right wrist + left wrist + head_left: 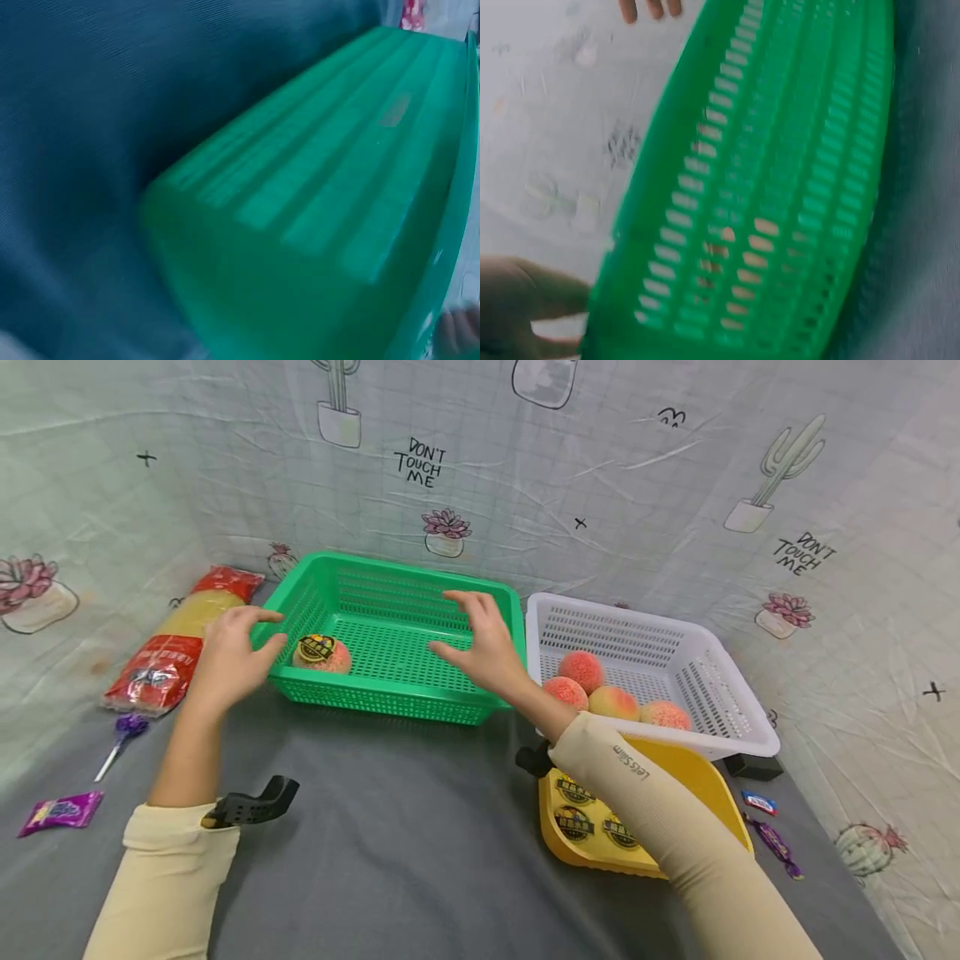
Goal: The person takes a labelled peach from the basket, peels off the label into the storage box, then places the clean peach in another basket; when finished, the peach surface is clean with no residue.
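Note:
A green basket (390, 697) stands in the middle of the head view. In its front left corner lies a peach (337, 657) bearing a black-and-gold sticker (316, 648). Beside the basket's left rim is my left hand (234, 656), thumb and fingers parted in a C shape; whether it touches the rim I cannot tell. Over the basket's right part hovers my right hand (486, 647), fingers bent loosely, thumb apart, nothing held. The left wrist view shows the basket's slotted side (780, 150), with peach colour behind the slots. The right wrist view is blurred.
Right of the green basket, a white basket (712, 743) holds several peaches (613, 702). My right forearm crosses a yellow tray (558, 843) of round stickers (574, 822). At left are a red-yellow bag (161, 652), a lollipop (129, 727) and a purple packet (63, 812); wrapped candies (776, 843) lie at right.

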A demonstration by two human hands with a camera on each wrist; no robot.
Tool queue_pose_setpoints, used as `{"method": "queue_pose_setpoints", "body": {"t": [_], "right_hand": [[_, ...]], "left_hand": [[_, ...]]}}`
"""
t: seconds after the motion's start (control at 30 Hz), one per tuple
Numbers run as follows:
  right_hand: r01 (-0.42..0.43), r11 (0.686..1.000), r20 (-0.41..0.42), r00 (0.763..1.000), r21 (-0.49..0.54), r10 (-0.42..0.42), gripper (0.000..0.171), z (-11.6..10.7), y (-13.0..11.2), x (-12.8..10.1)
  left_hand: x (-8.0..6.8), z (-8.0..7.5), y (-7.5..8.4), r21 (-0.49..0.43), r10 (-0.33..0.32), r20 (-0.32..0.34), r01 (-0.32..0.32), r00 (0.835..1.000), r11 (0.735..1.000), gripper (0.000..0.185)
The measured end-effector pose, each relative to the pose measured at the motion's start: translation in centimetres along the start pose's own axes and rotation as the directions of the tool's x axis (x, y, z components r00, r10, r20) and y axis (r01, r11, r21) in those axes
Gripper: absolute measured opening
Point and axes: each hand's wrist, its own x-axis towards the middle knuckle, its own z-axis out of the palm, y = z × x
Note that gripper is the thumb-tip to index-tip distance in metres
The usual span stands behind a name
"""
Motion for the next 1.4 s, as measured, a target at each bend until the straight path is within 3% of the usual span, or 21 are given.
{"method": "queue_pose_setpoints", "body": {"t": [0.17,0.27,0.4,0.6,0.73,0.9,1.1,1.27,1.4], "right_hand": [[-0.094,0.995,0.248,0.963,-0.040,0.101,0.070,3.5,-1.7,2.3],[-0.131,0.991,0.317,0.939,-0.037,0.136,0.070,5.5,-2.5,4.0],[-0.201,0.977,0.405,0.889,-0.073,0.213,0.078,7.7,-3.3,6.0],[-0.236,0.957,0.489,0.823,-0.166,0.288,0.079,9.4,-4.3,7.8],[-0.254,0.944,0.529,0.783,-0.212,0.329,0.075,10.7,-4.7,8.5],[-0.290,0.934,0.548,0.756,-0.208,0.357,0.071,11.9,-4.1,8.6],[-0.272,0.950,0.557,0.770,-0.155,0.311,0.053,12.5,-3.6,8.1],[-0.199,0.968,0.508,0.824,-0.154,0.251,0.056,12.0,-3.9,7.8],[-0.185,0.982,0.416,0.890,-0.049,0.188,0.070,10.1,-4.5,7.2]], "left_hand": [[0.6,-0.2,-1.4,0.005,-0.098,0.120,0.098,0.988,0.995,0.044],[0.5,-0.5,-1.5,-0.016,-0.109,0.125,0.111,0.986,0.994,0.045],[0.3,-0.6,-1.5,-0.034,-0.116,0.115,0.121,0.986,0.992,0.044],[0.9,0.3,-0.7,-0.042,-0.100,0.120,0.106,0.988,0.993,0.044],[0.9,0.6,-0.4,-0.037,-0.125,0.137,0.131,0.983,0.991,0.043],[0.7,1.1,-0.1,-0.045,-0.147,0.152,0.155,0.977,0.987,0.043],[0.5,1.6,-0.3,-0.047,-0.160,0.160,0.169,0.974,0.984,0.043],[0.3,0.9,-0.7,-0.035,-0.171,0.142,0.178,0.975,0.983,0.043],[0.1,-0.2,-1.3,-0.034,-0.186,0.135,0.192,0.973,0.981,0.043]]}}
